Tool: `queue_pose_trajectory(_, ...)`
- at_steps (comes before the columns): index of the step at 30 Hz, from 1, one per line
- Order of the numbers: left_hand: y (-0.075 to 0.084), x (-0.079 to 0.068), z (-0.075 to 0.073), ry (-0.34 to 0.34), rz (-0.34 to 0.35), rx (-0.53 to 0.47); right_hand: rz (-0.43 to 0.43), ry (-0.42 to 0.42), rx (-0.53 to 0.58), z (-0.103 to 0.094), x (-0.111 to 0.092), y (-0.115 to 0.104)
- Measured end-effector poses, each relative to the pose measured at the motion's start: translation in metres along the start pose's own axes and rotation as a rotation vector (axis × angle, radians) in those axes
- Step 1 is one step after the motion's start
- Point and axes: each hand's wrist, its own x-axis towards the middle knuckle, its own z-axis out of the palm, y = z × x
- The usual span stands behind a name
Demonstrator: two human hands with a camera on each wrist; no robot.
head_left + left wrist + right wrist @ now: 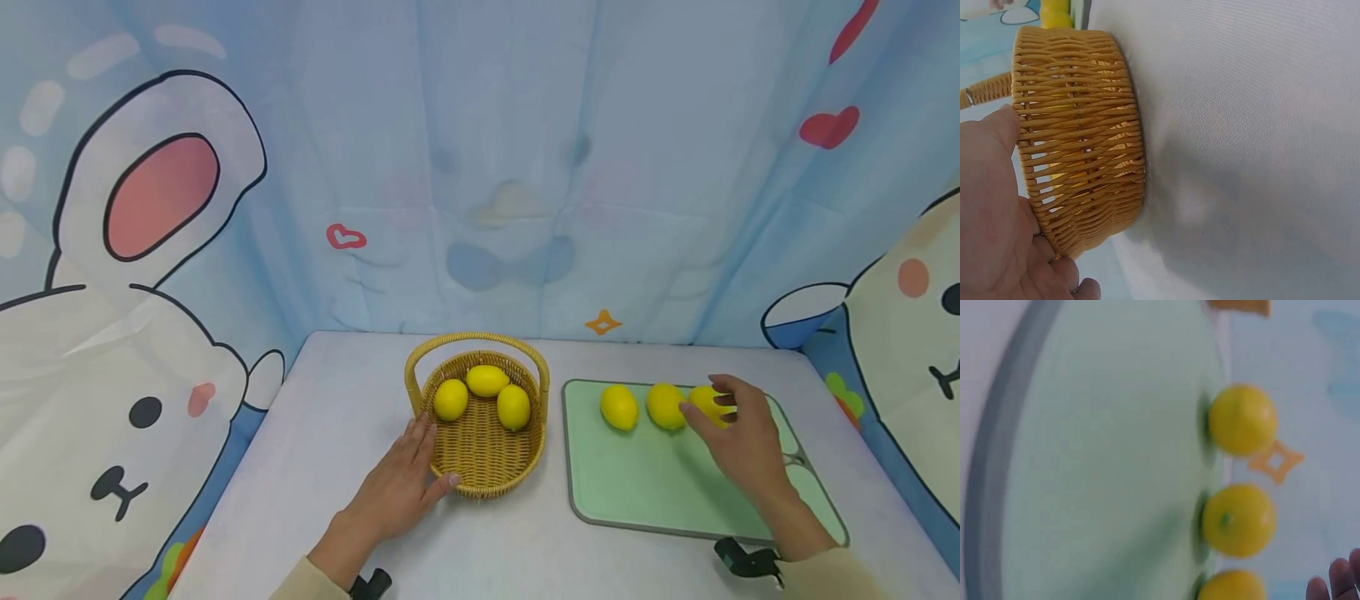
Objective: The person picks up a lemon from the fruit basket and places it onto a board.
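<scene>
Against the left side of the wicker basket (pixel 480 462), we rest our left hand (pixel 396 487) with fingers extended; three lemons (pixel 487 381) lie inside. Over the green cutting board (pixel 637 483), we hold our right hand (pixel 744 433), fingers parted, at the rightmost lemon (pixel 703 398) of three; we cannot confirm contact.

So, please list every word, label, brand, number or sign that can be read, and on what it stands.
None: no text can be read on the basket, the lemons or the green board.
The backdrop carries only pictures, such as red hearts and an orange star.
On the black wrist devices, nothing is legible.
</scene>
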Motion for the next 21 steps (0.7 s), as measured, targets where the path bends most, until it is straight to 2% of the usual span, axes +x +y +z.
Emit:
queue_pose_trajectory(6, 0.000, 0.000, -0.001, -0.006, -0.001, 0.007, -0.094, 0.033, 0.129, 0.019, -0.019, -0.044)
queue_pose_trajectory(14, 0.000, 0.000, -0.001, -0.006, 0.004, 0.009, -0.301, 0.036, 0.395, 0.052, -0.034, -0.094)
queue_pose_trajectory(18, 0.000, 0.000, -0.001, -0.012, 0.006, 0.022, -0.418, 0.008, 0.427, 0.071, -0.041, -0.116)
queue_pose_trajectory(21, 0.000, 0.000, -0.001, -0.014, 0.005, 0.029, -0.475, -0.058, 0.439, 0.088, -0.044, -0.132)
